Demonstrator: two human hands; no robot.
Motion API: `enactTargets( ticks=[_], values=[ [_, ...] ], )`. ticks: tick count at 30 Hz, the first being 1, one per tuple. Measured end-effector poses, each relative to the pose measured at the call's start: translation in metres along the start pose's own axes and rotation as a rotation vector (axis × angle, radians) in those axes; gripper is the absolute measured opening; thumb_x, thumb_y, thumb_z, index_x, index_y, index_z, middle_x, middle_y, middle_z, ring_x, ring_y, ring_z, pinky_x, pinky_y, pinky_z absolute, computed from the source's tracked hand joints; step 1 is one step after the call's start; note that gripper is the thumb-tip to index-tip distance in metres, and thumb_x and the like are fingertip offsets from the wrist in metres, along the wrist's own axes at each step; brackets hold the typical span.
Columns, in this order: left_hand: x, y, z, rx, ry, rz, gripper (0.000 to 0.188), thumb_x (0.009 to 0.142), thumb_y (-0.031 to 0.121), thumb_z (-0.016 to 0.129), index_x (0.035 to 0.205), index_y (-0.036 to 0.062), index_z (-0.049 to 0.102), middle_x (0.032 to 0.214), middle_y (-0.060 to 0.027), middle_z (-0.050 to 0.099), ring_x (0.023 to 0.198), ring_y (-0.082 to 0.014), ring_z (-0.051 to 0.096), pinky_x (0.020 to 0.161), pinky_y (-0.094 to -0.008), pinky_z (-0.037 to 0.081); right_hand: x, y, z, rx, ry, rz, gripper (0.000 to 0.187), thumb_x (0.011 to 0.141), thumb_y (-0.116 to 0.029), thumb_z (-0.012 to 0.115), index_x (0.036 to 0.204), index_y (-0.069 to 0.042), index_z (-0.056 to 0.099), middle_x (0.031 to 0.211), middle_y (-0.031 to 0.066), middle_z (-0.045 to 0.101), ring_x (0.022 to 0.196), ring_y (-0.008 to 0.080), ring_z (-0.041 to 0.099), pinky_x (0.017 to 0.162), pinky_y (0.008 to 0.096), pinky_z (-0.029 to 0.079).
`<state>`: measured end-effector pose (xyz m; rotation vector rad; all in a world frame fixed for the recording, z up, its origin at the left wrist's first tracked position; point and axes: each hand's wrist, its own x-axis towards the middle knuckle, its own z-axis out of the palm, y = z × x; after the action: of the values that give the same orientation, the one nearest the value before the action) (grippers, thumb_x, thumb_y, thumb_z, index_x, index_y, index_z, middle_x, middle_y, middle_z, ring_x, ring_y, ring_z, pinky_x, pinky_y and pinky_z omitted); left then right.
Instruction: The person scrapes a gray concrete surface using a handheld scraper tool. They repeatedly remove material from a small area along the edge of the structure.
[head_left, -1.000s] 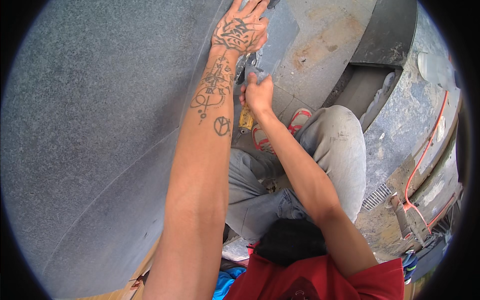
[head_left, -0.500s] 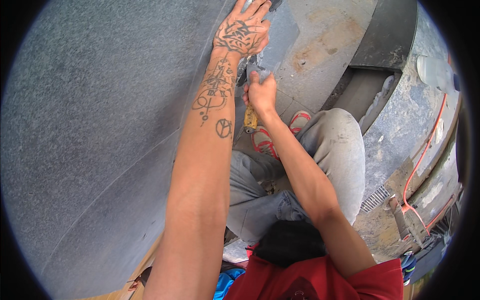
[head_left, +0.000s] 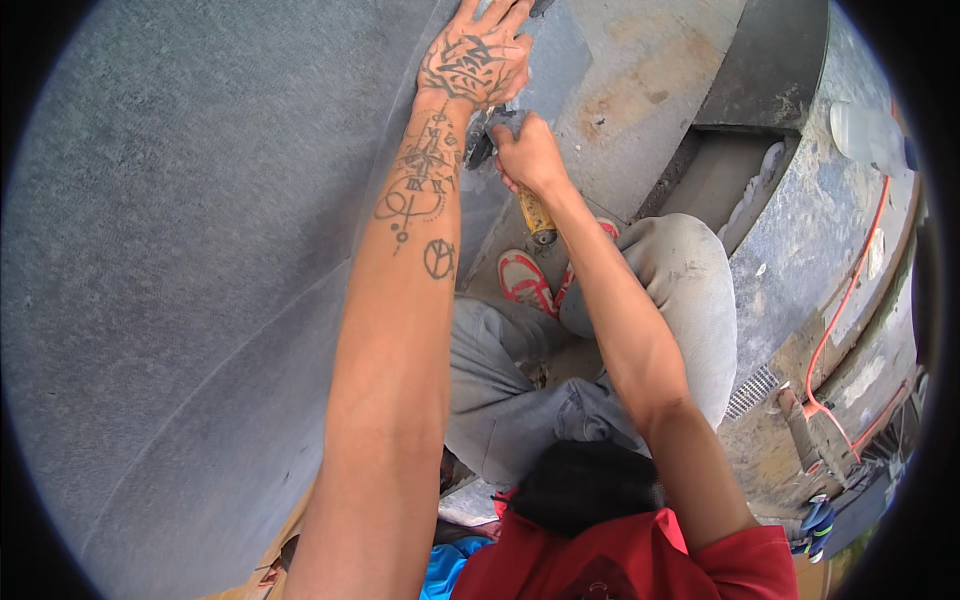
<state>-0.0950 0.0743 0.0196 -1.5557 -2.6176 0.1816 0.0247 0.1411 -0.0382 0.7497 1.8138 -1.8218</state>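
Note:
My left hand (head_left: 475,60) lies along the edge of a large grey panel (head_left: 220,200), fingers stretched forward and apart. A small dark thing (head_left: 541,8) shows by its fingertips at the frame's top; whether they touch it I cannot tell. Just below, my right hand (head_left: 532,158) is closed round a putty knife with a worn yellow handle (head_left: 537,215). Its grey flat blade (head_left: 508,121) points toward the panel's edge, beside a dark narrow gap (head_left: 480,145). Part of the handle is hidden in my fist.
Stained grey slabs (head_left: 625,90) lie beyond my hands. To the right are a dark panel over a recessed channel (head_left: 700,185), a translucent container (head_left: 862,138) and an orange cable (head_left: 850,290). My bent knee (head_left: 685,290) and red-and-white shoes (head_left: 525,280) are below.
My right hand has moved slightly up and right, and the putty knife's handle now slants more to the right. My left hand has shifted a little up and left in the picture.

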Motion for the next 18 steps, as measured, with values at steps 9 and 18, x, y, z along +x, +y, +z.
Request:
enactTargets(
  ticks=[9,18],
  values=[
    [-0.005,-0.004,0.003,-0.005,0.068,0.005,0.033,0.077,0.025,0.061,0.095,-0.0005,0.074,0.136,-0.0193,0.056,0.133,-0.0291,0.046,0.114,-0.0508,0.029,-0.021,-0.015,0.022,-0.586,0.201,-0.075,0.027,0.092,-0.010,0.057,0.110,0.006,0.042,0.096,0.0312,0.067,0.095,0.0448,0.067,0.079,0.0511,0.057],
    [-0.003,-0.002,0.004,0.001,0.117,0.005,0.033,0.076,0.024,0.061,0.093,-0.0010,0.074,0.131,-0.0192,0.060,0.132,-0.0285,0.047,0.114,-0.0501,0.030,-0.015,-0.010,0.008,-0.942,0.172,-0.326,0.029,0.090,-0.003,0.050,0.117,0.004,0.042,0.086,0.0277,0.069,0.083,0.0441,0.070,0.071,0.0498,0.059]
  ],
)
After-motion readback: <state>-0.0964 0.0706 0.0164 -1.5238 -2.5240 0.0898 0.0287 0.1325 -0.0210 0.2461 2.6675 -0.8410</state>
